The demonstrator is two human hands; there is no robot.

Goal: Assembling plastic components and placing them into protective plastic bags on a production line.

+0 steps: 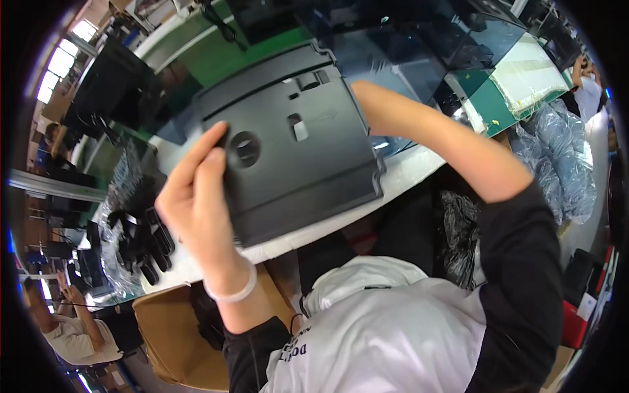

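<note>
A black plastic panel (308,157), wide and flat with a round hole, small rectangular cut-outs and a notched right edge, is held up tilted above the table. My left hand (203,190) grips its left edge, with the index finger and another finger on the near face beside the round hole. A pale band circles that wrist. My right hand (365,108) reaches behind the panel's right edge. Its fingers are hidden there, so whether they grip cannot be seen.
Black plastic parts (141,239) lie in clear wrap at the table's left. An open cardboard box (170,334) stands below the front edge. Blue-grey film-wrapped items (557,157) are at the right, near a white foam block (531,75). A dark monitor (114,85) stands back left.
</note>
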